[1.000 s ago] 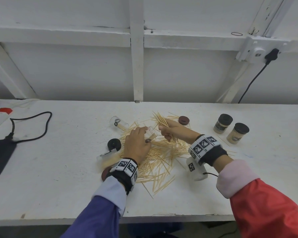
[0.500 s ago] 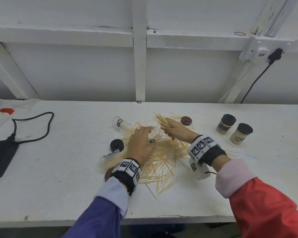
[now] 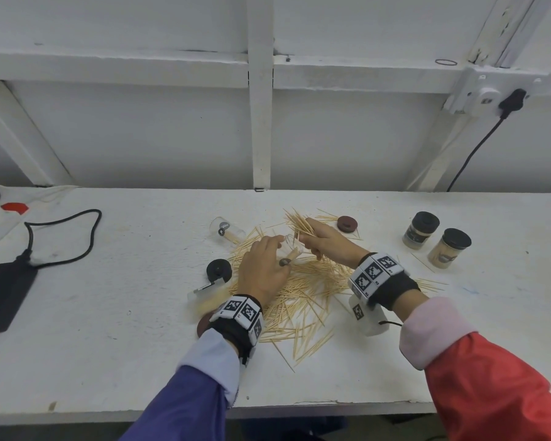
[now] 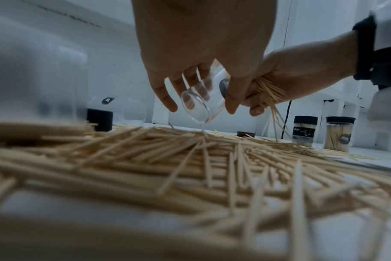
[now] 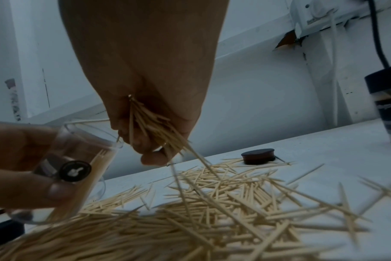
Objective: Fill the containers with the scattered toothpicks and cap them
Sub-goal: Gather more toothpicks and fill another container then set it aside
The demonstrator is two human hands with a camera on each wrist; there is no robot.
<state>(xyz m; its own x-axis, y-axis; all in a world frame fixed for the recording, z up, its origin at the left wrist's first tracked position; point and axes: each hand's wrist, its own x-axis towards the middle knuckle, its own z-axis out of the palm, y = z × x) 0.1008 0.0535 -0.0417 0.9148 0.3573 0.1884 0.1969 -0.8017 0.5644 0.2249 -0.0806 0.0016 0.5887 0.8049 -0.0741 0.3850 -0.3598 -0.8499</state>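
My left hand [image 3: 263, 268] grips a clear tilted container [image 4: 201, 104] above the toothpick pile [image 3: 303, 291], its mouth [image 5: 93, 134] turned toward my right hand. My right hand [image 3: 323, 240] clutches a bundle of toothpicks [image 5: 154, 127] at that mouth, with ends fanning out behind the fist [image 3: 298, 222]. A few toothpicks lie inside the held container [image 5: 78, 169]. Two filled, black-capped containers [image 3: 420, 230] [image 3: 449, 252] stand at the right. An empty container [image 3: 226, 230] lies on its side at the back left.
A dark red cap [image 3: 347, 223] lies behind the pile and a black cap [image 3: 219, 268] to its left. Another clear container [image 3: 204, 292] lies beside my left wrist. A black adapter and cable [image 3: 7, 281] occupy the table's left side. A plug and cord [image 3: 477, 144] hang on the wall.
My right hand has brought its toothpick bundle closer to the mouth of the container held in my left hand. Both hands have shifted slightly toward the back of the table.
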